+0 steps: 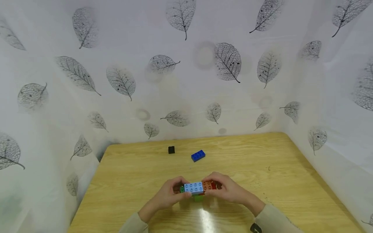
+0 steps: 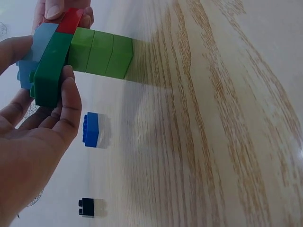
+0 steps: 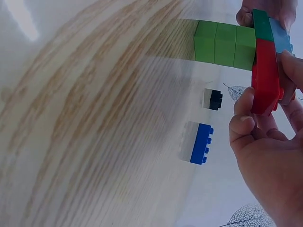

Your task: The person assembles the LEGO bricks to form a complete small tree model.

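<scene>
In the middle of the table stands an assembly of toy building bricks. Its upright column of light green bricks carries a dark green brick and a red brick; above these lie a light blue brick and an orange-brown brick. My left hand grips the left end, its fingers curled under the dark green brick and its thumb side at the light blue one. At the other end my right hand holds the red and orange-brown bricks between thumb and fingers.
Beyond the hands, a blue brick and a small black brick lie on the wooden table, studs showing. A pale leaf-patterned curtain hangs around the table's back and sides.
</scene>
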Motion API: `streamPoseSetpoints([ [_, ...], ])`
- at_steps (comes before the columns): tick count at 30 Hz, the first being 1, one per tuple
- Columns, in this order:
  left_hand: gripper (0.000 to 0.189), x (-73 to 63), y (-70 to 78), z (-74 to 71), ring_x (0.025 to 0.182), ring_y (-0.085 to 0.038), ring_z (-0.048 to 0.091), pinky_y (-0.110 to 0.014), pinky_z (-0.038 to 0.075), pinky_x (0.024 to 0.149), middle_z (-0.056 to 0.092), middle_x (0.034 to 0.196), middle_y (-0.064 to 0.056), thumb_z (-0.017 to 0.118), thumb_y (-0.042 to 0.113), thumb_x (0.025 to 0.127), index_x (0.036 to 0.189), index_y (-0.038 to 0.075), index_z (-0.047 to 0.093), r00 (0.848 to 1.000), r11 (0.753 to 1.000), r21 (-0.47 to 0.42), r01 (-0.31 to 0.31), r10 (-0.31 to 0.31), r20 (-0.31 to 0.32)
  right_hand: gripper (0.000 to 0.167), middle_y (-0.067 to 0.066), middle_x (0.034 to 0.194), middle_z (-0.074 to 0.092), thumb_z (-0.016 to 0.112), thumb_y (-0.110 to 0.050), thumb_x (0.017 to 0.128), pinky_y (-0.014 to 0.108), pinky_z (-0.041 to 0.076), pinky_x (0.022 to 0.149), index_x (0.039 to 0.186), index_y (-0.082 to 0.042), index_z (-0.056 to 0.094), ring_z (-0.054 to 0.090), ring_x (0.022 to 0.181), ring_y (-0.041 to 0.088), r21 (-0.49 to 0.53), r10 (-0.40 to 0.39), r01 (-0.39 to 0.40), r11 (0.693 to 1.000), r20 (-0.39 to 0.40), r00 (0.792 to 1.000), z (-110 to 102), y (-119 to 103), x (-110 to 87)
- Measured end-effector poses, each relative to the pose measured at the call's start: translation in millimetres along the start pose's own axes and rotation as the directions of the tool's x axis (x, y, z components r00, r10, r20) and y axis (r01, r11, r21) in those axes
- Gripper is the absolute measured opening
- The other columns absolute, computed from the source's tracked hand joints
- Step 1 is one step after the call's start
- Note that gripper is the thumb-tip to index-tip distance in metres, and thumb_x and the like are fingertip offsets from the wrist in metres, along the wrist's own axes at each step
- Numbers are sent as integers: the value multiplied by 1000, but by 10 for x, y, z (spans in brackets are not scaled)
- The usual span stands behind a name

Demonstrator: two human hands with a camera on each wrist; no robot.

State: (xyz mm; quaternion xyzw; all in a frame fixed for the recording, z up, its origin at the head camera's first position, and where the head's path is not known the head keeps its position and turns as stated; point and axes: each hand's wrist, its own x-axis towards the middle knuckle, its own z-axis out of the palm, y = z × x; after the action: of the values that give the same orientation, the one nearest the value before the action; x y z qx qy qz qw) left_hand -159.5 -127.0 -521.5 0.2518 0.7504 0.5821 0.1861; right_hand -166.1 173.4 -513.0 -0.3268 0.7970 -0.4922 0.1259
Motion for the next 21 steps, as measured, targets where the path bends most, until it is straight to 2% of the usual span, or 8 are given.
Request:
streamPoseSetpoints([
  [5,26,-9,3,-7,91,-10,68,-23,58,79,71,112,-15,71,19,100,120,2,67,1000,1000,0,4,-4,-3,33,1,102,63,73,-24,101,22,46,66,134,-22,66,50,79,8,-28,-12,12,1000,-10,1000,4,6,15],
  [13,25,-8,-4,-8,90,-9,68,-23,58,79,71,111,-15,71,19,100,119,3,67,1000,1000,11,-4,4,-6,33,0,101,62,75,-23,100,21,45,65,131,-22,67,51,77,13,-42,-25,24,999,-22,999,18,25,28],
  [17,26,-3,-8,-3,91,-9,68,-23,58,80,71,111,-14,71,19,100,120,3,67,1000,1000,15,-4,5,-7,33,-1,103,64,77,-26,98,21,47,68,130,-23,68,54,80,18,-38,-2,1,999,-27,1000,23,26,30],
  [21,27,-5,-5,-1,91,-9,68,-23,58,80,71,111,-14,71,19,100,120,3,67,1000,1000,9,2,-2,-9,34,-1,106,64,79,-30,96,21,49,70,128,-24,68,55,84,12,-25,28,-29,999,-27,999,29,24,39],
])
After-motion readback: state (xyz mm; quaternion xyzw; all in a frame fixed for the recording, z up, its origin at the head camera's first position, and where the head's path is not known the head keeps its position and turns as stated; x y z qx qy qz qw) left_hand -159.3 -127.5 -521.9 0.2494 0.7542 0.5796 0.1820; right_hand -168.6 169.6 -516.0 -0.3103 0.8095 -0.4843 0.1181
